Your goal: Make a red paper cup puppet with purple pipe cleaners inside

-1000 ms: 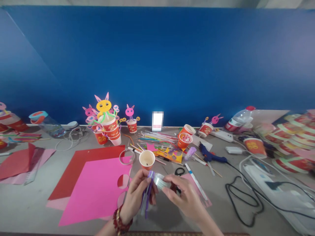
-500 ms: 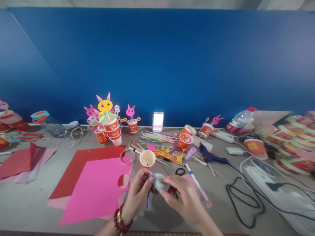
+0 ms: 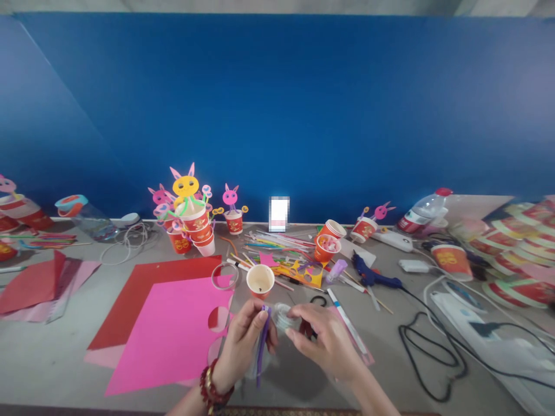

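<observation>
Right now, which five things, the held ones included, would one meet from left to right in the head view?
Pink sheet, purple strip in left hand, pale roll in right hand, blue glue gun, red-capped bottle.

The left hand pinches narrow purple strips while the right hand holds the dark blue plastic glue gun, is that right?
Not quite: the head view shows the right hand holding a round, whitish translucent roll; the dark blue glue gun lies on the grey table. The left hand does pinch narrow purple strips.
</observation>
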Motion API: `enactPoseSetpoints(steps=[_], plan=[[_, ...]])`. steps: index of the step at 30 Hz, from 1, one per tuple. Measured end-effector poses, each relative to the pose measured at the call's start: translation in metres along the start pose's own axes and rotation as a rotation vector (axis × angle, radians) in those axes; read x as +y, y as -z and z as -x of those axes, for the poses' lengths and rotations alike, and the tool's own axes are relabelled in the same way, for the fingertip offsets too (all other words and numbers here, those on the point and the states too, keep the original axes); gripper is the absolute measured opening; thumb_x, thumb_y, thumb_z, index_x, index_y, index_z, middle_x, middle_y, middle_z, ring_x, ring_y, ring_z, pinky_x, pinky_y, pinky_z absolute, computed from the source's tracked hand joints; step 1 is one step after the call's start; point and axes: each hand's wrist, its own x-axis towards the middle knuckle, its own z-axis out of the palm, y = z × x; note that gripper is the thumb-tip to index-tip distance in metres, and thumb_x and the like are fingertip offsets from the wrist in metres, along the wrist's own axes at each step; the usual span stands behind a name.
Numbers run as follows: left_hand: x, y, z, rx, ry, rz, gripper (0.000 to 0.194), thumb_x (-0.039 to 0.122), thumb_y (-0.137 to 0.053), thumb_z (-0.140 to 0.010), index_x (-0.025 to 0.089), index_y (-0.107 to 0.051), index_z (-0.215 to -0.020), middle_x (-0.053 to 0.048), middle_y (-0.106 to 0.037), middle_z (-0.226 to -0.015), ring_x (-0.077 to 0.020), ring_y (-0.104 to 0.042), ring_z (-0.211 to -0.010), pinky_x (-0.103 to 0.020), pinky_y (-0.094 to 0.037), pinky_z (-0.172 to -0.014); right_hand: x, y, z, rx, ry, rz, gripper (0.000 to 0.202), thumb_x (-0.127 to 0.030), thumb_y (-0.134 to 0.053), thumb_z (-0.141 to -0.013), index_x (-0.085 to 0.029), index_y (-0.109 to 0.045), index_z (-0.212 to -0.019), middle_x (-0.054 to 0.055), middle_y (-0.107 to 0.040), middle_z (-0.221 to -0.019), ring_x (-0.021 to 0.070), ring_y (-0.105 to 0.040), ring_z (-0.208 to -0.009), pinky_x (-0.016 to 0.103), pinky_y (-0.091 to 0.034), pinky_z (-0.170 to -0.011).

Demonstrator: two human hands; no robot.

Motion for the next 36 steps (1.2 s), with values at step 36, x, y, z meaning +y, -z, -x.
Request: enactPoseSetpoints(steps=[36], plan=[[-0.005, 0.016, 0.004, 0.005, 0.378, 0.134, 0.033, 0.046, -0.077, -0.081, 0.017, -0.062, -0.079, -0.004, -0.074, -0.075, -0.0159, -0.068, -0.073, -0.025, -0.050, -0.072, 0.064, 0.003, 0.026, -0.123, -0.206, 0.590, 0.016, -0.009, -0.051, -0.083, -0.022, -0.060, -0.080, 0.006, -0.067, -0.095, 0.0230, -0.065, -0.089, 0.032, -0.048, -0.076]])
